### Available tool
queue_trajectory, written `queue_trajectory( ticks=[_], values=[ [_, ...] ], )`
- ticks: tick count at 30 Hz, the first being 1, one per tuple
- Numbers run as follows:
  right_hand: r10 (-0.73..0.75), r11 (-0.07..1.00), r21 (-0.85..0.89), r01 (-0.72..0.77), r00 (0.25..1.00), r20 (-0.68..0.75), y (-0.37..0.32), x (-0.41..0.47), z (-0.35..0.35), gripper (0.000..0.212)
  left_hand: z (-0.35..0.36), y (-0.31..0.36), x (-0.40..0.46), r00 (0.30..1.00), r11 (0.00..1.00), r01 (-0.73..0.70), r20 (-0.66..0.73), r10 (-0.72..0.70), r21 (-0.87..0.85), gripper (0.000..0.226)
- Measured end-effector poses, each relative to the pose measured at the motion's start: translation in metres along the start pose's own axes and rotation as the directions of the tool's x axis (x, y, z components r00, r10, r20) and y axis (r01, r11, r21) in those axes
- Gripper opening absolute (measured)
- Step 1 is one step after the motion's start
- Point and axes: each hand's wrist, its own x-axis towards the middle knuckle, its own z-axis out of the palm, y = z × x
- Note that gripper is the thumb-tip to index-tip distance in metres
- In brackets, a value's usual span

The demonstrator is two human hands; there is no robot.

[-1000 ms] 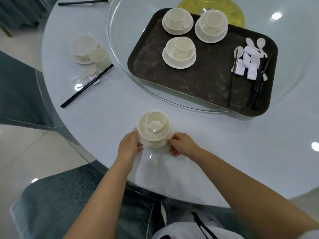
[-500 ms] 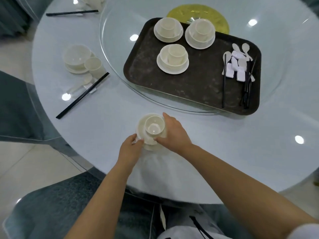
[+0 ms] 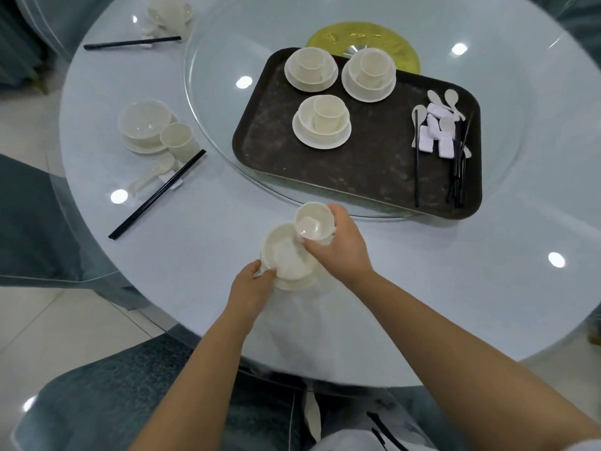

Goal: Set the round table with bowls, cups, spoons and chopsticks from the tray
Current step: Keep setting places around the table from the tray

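Observation:
A cream bowl [image 3: 286, 255] sits on its saucer at the near edge of the round table [image 3: 455, 288]. My right hand [image 3: 338, 249] grips a cream cup [image 3: 313, 221], lifted and tilted just above the bowl's far rim. My left hand [image 3: 252, 284] pinches the near-left edge of the bowl and saucer. The dark tray [image 3: 357, 170] on the glass turntable holds three bowl-and-cup sets [image 3: 322, 122], white spoons [image 3: 439, 105], white rests and black chopsticks [image 3: 457, 177].
A laid place with bowl, cup [image 3: 177, 139], spoon and chopsticks [image 3: 156, 195] lies at the left. Another laid place [image 3: 169, 13] with chopsticks sits at the far left. A grey chair [image 3: 97, 402] stands below the table edge.
My right hand moved from the saucer's right edge onto the cup and lifted it out of the bowl, up and to the right. My left hand stayed on the bowl's edge.

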Motion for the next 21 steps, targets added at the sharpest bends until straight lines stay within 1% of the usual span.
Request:
queue_trajectory(
  ticks=[3, 5, 8, 11, 14, 15, 16, 18, 20, 21],
  values=[
    [0.075, 0.997, 0.026, -0.073, 0.994, -0.081, 0.015, 0.0, -0.022, 0.056, 0.0, 0.002, 0.0, 1.0, 1.0, 0.016, -0.004, -0.016, -0.013, 0.046],
    [0.143, 0.989, -0.016, -0.144, 0.988, -0.065, 0.029, 0.001, -0.033, 0.054, 0.0, 0.002, -0.001, 1.0, 0.999, 0.017, -0.014, -0.017, -0.034, 0.047],
    [0.221, 0.972, -0.083, -0.22, 0.975, 0.003, 0.048, 0.003, -0.039, 0.057, 0.0, 0.004, -0.001, 1.0, 0.998, 0.023, -0.015, -0.024, -0.061, 0.05],
    [0.208, 0.975, -0.085, -0.204, 0.977, 0.039, 0.056, 0.003, -0.038, 0.058, 0.003, 0.007, 0.002, 0.999, 0.998, 0.036, -0.02, -0.037, -0.058, 0.052],
    [0.182, 0.982, -0.065, -0.177, 0.981, 0.074, 0.058, 0.006, -0.032, 0.059, 0.007, 0.01, 0.005, 0.999, 0.999, 0.033, -0.025, -0.034, -0.043, 0.036],
    [0.18, 0.983, -0.058, -0.176, 0.98, 0.082, 0.058, 0.008, -0.031, 0.059, 0.009, 0.011, 0.007, 0.998, 0.998, 0.043, -0.035, -0.045, -0.052, 0.028],
    [0.183, 0.982, -0.055, -0.178, 0.979, 0.091, 0.058, 0.01, -0.031, 0.059, 0.011, 0.014, 0.006, 0.998, 0.998, 0.042, -0.052, -0.045, -0.052, 0.025],
    [0.188, 0.981, -0.066, -0.181, 0.976, 0.113, 0.059, 0.015, -0.032, 0.06, 0.015, 0.017, 0.006, 0.996, 0.999, 0.044, -0.08, -0.046, -0.026, 0.033],
    [0.18, 0.982, -0.08, -0.17, 0.975, 0.133, 0.06, 0.018, -0.034, 0.058, 0.017, 0.022, 0.004, 0.993, 0.999, 0.043, -0.108, -0.044, -0.01, 0.024],
    [0.175, 0.982, -0.091, -0.164, 0.974, 0.141, 0.061, 0.02, -0.035, 0.058, 0.018, 0.022, 0.006, 0.993, 0.999, 0.042, -0.113, -0.042, -0.001, 0.023]
  ],
)
